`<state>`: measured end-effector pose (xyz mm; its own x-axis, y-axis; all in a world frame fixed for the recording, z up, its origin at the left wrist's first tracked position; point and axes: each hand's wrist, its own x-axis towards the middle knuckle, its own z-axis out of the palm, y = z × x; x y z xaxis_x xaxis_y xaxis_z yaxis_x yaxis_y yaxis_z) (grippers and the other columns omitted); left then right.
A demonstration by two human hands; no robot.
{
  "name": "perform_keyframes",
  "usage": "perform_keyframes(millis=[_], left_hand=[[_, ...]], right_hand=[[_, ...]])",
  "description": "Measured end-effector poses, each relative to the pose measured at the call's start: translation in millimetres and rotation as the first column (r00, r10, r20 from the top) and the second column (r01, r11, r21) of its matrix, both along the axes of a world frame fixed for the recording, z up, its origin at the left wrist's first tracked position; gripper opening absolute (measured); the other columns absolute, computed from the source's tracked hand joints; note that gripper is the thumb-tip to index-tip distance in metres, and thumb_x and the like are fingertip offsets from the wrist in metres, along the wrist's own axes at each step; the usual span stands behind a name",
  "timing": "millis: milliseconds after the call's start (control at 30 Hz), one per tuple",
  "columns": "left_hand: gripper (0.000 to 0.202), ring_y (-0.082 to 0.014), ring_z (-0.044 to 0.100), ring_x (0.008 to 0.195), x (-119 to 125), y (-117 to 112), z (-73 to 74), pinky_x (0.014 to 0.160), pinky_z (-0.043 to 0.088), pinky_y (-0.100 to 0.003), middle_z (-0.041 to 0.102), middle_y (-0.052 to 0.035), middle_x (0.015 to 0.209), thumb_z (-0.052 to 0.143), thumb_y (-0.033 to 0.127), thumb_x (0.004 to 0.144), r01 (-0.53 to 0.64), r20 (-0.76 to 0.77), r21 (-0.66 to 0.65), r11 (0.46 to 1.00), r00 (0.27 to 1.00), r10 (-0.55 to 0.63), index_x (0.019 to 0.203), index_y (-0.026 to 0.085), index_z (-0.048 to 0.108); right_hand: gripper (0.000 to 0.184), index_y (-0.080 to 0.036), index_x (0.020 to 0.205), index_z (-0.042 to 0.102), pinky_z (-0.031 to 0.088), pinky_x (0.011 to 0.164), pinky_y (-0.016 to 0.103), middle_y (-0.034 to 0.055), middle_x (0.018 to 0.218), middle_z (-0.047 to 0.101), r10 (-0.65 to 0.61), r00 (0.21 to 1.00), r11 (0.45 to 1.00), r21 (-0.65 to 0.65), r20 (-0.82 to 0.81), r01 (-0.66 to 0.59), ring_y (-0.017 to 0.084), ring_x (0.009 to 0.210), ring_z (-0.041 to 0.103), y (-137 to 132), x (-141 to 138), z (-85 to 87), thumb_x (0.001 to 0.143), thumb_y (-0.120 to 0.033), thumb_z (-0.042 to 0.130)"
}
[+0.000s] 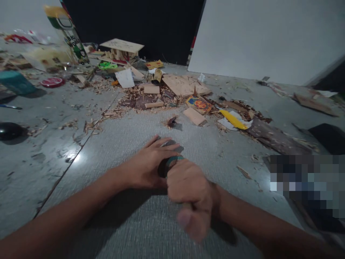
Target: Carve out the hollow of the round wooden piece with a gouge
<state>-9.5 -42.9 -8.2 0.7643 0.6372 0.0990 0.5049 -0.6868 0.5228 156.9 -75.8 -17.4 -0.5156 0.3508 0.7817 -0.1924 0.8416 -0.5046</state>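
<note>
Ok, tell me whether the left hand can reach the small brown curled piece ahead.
Probably yes: the brown curled piece lies just beyond the fingers of the left hand, with nothing visible between.

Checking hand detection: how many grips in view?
2: left grip, near centre, by a teal-edged thing; right grip, right of the left one. The pixelated patch could hide more.

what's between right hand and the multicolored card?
Head view: a tan block lies between the right hand and the card, nearer the card; grey floor on the hand's side.

Left hand (147, 163) beside clenched right hand (188, 185)
</note>
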Motion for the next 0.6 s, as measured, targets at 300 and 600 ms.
perform_keyframes(millis=[300, 600], left_hand=[[0.078, -0.0388, 0.033, 0.148, 1.2, -0.2, 0.9, 0.123, 0.012, -0.065, 0.050, -0.0095, 0.153, 0.080, 0.057, 0.065, -0.045, -0.001, -0.003, 0.999, 0.999, 0.045, 0.133, 0.025, 0.059], [0.090, -0.0361, 0.033, 0.149, 3.2, -1.0, -1.0, 0.125, 0.011, -0.060, 0.051, -0.0139, 0.151, 0.078, 0.068, 0.063, -0.066, 0.025, -0.011, 0.998, 0.998, 0.066, 0.136, 0.021, 0.056]], right_hand=[[0.046, -0.023, 0.052, 0.033, 0.023, 0.045, 0.031, -0.0037, 0.045, 0.028, -0.032, 0.994, 0.782, -0.622, -0.103, -0.039, 0.014, 0.043, 0.028, 8.0, 23.7, 46.6, 0.092, -0.045, 0.041], [0.044, -0.021, 0.047, 0.031, 0.024, 0.043, 0.027, -0.0050, 0.041, 0.019, -0.168, 0.935, 0.466, -0.861, -0.313, -0.204, 0.010, 0.039, 0.020, 23.1, 24.0, 58.4, 0.084, -0.038, 0.049]])
